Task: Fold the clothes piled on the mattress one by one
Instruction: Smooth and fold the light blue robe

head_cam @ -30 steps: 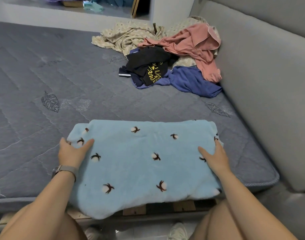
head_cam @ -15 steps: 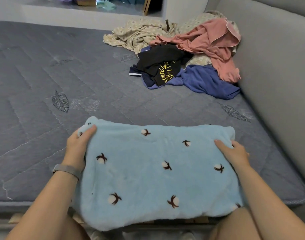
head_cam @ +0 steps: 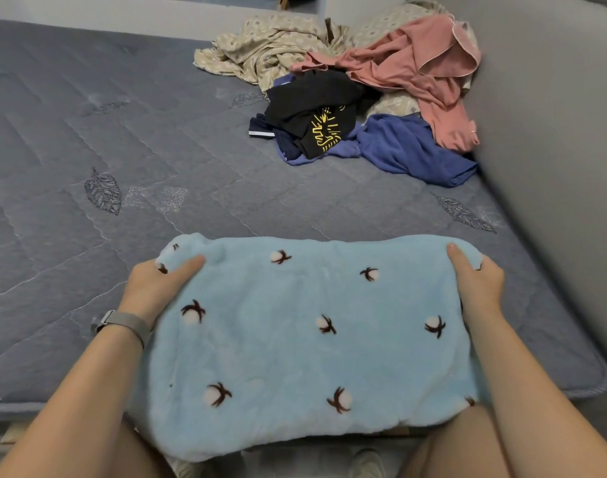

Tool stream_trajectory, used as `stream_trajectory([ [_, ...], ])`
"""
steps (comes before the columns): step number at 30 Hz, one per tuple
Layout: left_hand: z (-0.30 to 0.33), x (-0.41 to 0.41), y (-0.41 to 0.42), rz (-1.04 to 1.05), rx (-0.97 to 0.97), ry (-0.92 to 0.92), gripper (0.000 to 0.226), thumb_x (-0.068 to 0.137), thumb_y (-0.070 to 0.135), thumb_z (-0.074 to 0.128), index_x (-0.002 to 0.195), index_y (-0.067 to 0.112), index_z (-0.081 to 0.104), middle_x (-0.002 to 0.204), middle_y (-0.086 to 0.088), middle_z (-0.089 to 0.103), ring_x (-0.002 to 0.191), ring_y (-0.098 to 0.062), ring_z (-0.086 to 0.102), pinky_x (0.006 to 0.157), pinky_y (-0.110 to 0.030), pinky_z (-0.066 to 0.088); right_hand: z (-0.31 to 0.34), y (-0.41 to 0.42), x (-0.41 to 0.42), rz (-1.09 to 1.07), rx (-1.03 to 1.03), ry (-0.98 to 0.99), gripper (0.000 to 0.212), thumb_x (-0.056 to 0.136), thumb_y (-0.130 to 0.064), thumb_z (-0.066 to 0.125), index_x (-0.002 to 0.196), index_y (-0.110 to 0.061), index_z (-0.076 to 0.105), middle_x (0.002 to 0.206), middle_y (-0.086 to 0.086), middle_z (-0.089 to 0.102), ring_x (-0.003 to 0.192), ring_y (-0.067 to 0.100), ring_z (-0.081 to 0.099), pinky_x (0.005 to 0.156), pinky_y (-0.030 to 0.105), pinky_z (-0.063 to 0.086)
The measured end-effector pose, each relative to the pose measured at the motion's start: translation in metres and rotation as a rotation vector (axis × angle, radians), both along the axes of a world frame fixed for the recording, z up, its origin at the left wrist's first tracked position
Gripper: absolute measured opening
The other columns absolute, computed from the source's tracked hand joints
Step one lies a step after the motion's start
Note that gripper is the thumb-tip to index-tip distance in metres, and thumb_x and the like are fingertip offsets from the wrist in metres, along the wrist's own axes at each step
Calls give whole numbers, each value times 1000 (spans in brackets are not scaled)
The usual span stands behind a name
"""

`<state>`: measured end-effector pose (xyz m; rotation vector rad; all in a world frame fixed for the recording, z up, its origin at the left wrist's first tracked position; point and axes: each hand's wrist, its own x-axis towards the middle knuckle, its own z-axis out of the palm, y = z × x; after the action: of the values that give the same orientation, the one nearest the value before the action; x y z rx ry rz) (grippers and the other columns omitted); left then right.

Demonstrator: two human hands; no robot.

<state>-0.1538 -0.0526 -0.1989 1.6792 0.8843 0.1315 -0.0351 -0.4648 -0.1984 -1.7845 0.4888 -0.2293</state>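
Since half a second ago both hands have shifted up to the far corners of the folded light-blue fleece garment [head_cam: 315,339]: the left hand [head_cam: 153,288] now pinches the far-left corner, thumb laid on top and fingers tucked beneath; the right hand [head_cam: 477,281] grips the far-right corner the same way, thumb on the fleece, fingers under the edge. A second ago both lay lower along the sides. Garment sits in the lower centre of the frame, on the near edge of the grey quilted mattress [head_cam: 88,150], its near edge overhanging the mattress side toward the person's knees. Cotton-boll print faces up. Grey band watch [head_cam: 129,322] on the left wrist. Unfolded pile in the upper right of the frame, well apart from the fleece: beige patterned cloth [head_cam: 260,50] at the back, pink garment [head_cam: 422,70] draped against the grey padded wall [head_cam: 553,132], black top with yellow print [head_cam: 315,112] in the middle, blue garment [head_cam: 409,150] nearest. Nothing lies between fleece and pile.
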Motion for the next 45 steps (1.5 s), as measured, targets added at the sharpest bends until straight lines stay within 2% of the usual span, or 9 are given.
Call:
stream_trajectory([
  [4, -6, 3, 6, -23, -587, -114, 38, 88, 36, 64, 120, 17, 65, 114, -11, 69, 106, -27, 65, 93, -40, 50, 8, -4, 3, -35, 330, 148, 36, 89, -32, 68, 118, -12, 63, 106, 5, 69, 90, 18, 65, 73, 27, 52],
  [7, -12, 5, 8, -93, -636, -105, 38, 95, 36, 53, 130, 22, 58, 120, -9, 67, 112, -26, 62, 92, -39, 51, -6, -10, 3, -26, 247, 355, 53, 90, -31, 68, 131, -1, 55, 123, 15, 62, 106, 26, 60, 85, 32, 46],
  [13, -28, -7, 8, -88, 500, 136, 81, 70, 72, 34, 105, 6, 65, 93, -17, 64, 93, -35, 55, 77, -39, 44, -17, -16, -1, 53, -112, 459, 87, 74, -72, 60, 132, -8, 50, 133, 13, 56, 121, 33, 53, 103, 43, 42],
  [20, -22, -27, 7, -116, 64, 302, 138, 34, 86, 70, 145, 15, 28, 140, -8, 46, 124, -34, 48, 106, -49, 40, 4, -31, -47, 437, 46, 648, 87, 46, -71, 82, 113, -18, 69, 100, 7, 75, 88, 27, 73, 89, 39, 54],
  [26, -9, -54, 2, -368, -307, 149, 80, 47, 47, 89, 118, 19, 62, 107, -2, 73, 95, -24, 71, 87, -41, 54, 22, -22, -76, 423, -18, 649, 97, 24, -58, 92, 106, -12, 67, 92, 10, 76, 86, 30, 72, 74, 36, 56],
  [30, -14, -60, 8, -81, -378, 69, 44, 68, 22, 86, 105, 6, 69, 102, -15, 73, 91, -33, 69, 83, -45, 55, 61, 10, -80, 325, 7, 465, 52, 73, -22, 81, 117, 0, 62, 93, 15, 72, 81, 28, 69, 64, 32, 52],
  [34, -12, -66, 6, 18, -383, -7, 28, 79, 23, 78, 98, 7, 67, 102, -15, 70, 85, -28, 66, 71, -35, 52, 112, 67, -72, 399, -161, 236, 38, 77, -17, 75, 113, -11, 64, 99, 5, 70, 82, 18, 66, 62, 27, 49],
  [39, 1, -71, 7, -26, -611, -64, 47, 87, 55, 59, 110, 15, 68, 105, -13, 72, 99, -32, 66, 82, -42, 52, 163, 190, -89, 722, -403, 117, 63, 73, -36, 76, 126, -19, 48, 116, -5, 58, 97, 14, 57, 76, 28, 46],
  [45, 9, -83, 25, -70, -907, -220, 72, 89, 70, 33, 116, 12, 67, 110, -20, 69, 98, -33, 68, 83, -42, 52, 144, 294, -132, 1316, -323, 352, 34, 95, -40, 58, 119, -16, 62, 123, 1, 60, 100, 18, 66, 79, 34, 59],
])
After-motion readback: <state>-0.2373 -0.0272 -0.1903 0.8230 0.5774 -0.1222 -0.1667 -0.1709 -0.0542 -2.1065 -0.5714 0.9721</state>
